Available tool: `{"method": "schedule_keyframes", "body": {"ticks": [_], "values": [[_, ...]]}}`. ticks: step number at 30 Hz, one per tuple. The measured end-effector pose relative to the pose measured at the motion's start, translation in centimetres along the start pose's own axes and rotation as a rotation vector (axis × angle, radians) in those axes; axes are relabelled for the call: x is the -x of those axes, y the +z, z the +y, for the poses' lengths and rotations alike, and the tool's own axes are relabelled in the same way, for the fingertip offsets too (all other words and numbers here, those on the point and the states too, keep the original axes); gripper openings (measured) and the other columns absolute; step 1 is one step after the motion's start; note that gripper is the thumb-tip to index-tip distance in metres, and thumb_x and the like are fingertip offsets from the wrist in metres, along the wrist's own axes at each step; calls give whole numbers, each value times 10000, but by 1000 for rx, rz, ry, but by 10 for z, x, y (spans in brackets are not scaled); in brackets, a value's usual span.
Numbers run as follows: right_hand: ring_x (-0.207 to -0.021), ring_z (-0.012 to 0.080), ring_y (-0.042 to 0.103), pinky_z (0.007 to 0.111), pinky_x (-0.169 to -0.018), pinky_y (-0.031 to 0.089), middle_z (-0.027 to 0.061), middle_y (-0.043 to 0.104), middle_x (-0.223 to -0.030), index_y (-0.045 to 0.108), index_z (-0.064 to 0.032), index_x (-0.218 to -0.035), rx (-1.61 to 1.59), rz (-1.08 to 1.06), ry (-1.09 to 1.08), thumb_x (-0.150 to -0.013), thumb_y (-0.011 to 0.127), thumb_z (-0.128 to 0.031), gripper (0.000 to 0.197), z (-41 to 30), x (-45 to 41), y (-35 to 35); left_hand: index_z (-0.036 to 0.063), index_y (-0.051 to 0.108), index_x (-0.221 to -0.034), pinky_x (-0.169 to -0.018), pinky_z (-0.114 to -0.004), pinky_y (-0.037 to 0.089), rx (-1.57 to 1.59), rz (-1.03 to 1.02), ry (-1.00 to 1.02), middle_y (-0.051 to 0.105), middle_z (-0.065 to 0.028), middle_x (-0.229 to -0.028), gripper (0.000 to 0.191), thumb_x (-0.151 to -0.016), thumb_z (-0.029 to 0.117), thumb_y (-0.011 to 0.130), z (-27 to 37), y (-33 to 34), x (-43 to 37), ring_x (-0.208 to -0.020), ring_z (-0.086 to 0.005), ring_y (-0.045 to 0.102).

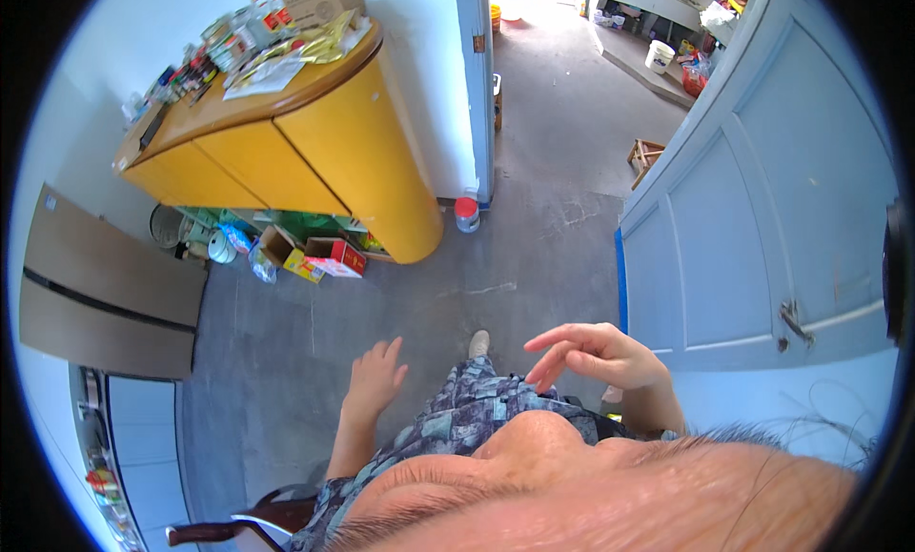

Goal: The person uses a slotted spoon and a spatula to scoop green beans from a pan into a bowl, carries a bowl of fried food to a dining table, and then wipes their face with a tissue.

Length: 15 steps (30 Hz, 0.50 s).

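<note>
Both of my hands are in the air above the grey floor [400, 302], one on each side of my patterned clothing [479, 402]. My left hand [377, 377] has its fingers apart and holds nothing. Loosely bent and spread, the fingers of my right hand [600, 355] hold nothing either. That hand is nearest to the light blue panelled door [722, 194], which stands open on the right with a metal handle [795, 323]. One light-coloured shoe [480, 343] shows on the floor between my hands.
A yellow cabinet [357, 144] bears bottles and papers; cardboard boxes [336, 257] lie at its foot. A red-lidded jar [467, 214] stands by the door frame [480, 87]. Beyond the doorway are a wooden stool [645, 159] and a white bucket [659, 56]. A refrigerator [114, 287] is at left.
</note>
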State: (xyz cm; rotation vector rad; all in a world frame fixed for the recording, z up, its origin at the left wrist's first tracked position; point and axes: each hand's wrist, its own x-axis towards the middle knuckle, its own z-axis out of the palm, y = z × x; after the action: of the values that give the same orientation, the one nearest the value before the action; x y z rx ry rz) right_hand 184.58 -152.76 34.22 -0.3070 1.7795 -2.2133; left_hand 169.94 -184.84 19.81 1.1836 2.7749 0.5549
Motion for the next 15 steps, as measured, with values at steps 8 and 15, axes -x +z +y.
{"method": "schedule_keyframes", "body": {"ticks": [8,15], "values": [[-905,235,651,341,-839,505,180,653,-985,491,39,-1231,-105,363,56,-991,431,-205,347,-42,-103,-165,97,443,-1305,-860,-442,425,-63,-154,264,585,-115,-1098,511,-854,281,596,-1,-10,-292,-996,-302,569],[-863,232,655,338,-800,515,171,658,-951,523,38,-1175,-253,751,79,-968,468,-171,300,-27,-116,-331,-14,604,-1045,-784,-367,511,217,979,279,633,-169,-979,213,-833,-26,586,-3,-95,-532,-890,-294,625]]}}
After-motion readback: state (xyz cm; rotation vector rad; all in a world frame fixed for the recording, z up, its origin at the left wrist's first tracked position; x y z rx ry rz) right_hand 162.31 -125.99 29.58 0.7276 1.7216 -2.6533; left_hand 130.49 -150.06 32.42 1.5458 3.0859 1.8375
